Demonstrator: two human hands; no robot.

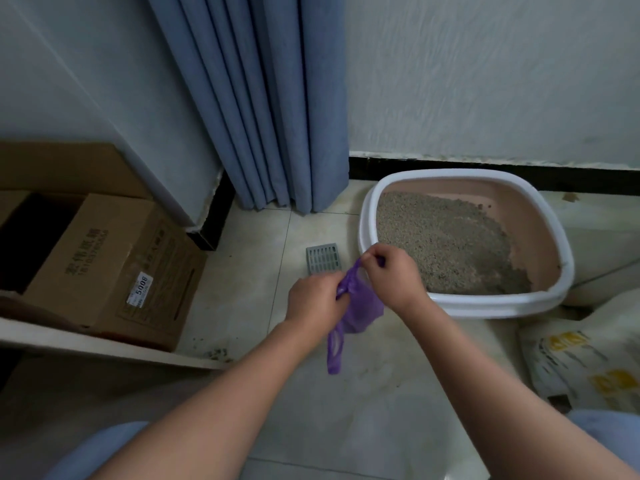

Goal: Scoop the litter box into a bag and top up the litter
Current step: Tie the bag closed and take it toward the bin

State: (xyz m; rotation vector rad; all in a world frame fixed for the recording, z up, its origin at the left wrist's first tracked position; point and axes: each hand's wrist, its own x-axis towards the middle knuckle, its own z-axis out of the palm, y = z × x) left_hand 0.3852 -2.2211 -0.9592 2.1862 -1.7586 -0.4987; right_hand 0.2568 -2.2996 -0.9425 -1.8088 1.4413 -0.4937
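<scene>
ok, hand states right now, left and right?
Left hand: closed, gripping the purple bag near its top.
Right hand: closed, pinching the bag's upper edge, pulling it apart from the left.

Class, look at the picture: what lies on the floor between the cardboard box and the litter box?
In the head view, the grey scoop lies on the tiles between the cardboard box and the litter box.

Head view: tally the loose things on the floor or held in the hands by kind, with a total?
Cardboard boxes: 2
Litter box: 1
Purple bag, held by both hands: 1
Grey scoop: 1
Litter sack: 1
Total: 6
</scene>
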